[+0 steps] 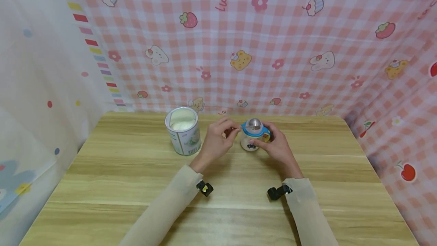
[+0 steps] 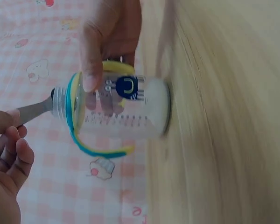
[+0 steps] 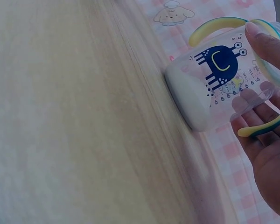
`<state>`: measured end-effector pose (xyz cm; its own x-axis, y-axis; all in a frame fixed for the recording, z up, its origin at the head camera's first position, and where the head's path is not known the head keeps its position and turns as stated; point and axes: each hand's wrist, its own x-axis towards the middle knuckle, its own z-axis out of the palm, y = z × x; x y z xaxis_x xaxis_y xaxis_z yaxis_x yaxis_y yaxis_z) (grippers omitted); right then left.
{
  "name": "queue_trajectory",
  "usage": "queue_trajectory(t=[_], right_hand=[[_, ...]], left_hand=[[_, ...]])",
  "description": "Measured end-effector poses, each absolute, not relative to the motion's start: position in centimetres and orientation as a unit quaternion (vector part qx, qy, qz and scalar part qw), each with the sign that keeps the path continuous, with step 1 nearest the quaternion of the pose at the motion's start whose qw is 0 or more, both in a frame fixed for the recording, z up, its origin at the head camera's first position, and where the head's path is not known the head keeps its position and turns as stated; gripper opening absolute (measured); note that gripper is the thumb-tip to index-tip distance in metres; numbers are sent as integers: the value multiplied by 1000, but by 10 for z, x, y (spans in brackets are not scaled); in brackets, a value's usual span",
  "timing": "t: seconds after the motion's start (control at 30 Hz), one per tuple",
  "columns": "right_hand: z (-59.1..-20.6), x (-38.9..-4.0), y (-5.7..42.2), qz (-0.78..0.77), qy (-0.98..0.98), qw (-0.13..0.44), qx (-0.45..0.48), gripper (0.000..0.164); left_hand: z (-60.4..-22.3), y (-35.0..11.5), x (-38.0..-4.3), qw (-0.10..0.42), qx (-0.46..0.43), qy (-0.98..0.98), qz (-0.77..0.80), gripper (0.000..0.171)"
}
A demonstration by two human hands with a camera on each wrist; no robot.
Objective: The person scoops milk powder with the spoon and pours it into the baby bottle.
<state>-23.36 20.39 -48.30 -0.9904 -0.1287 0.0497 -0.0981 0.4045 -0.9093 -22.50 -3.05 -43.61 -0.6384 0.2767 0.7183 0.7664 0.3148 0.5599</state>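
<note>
A clear baby bottle (image 1: 246, 143) with a blue-and-yellow handle ring and a dark cartoon print stands upright on the table, whitish contents at its bottom. My right hand (image 1: 277, 145) grips its body, thumb on the near side and fingers behind. My left hand (image 1: 218, 137) pinches the handle of a metal spoon (image 1: 254, 123), whose bowl is at the bottle's open mouth. In the left wrist view the spoon's handle (image 2: 35, 112) leads into the threaded neck. What the bowl holds cannot be told. Left of my left hand is an open can (image 1: 186, 139) of pale powder.
The wooden table (image 1: 239, 215) runs back to a pink checked cloth (image 1: 211, 48) hanging behind it. More printed cloth hangs at the left and right sides. The can stands close to my left wrist.
</note>
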Motion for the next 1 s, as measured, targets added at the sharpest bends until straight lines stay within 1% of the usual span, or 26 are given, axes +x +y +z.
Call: queue_trajectory(t=[0.13,0.23,0.43,0.57,0.7,1.0], right_hand=[[-478,-231,200,-544,837,23,-60,71],[-471,-228,197,-545,836,23,-63,70],[-478,-231,199,-544,836,17,-65,70],[-484,-233,201,-543,837,15,-68,72],[-486,-234,203,-546,835,14,-70,72],[-486,-234,205,-547,834,14,-66,71]], left_hand=[[-437,-28,-223,239,-286,-760,-532,2],[-437,-28,-221,216,-237,-755,-572,6],[-433,-27,-219,146,-131,-737,-647,9],[-427,-27,-218,108,-79,-713,-688,10],[-418,-27,-216,87,-51,-691,-716,9],[-404,-27,-214,74,-19,-647,-759,6]])
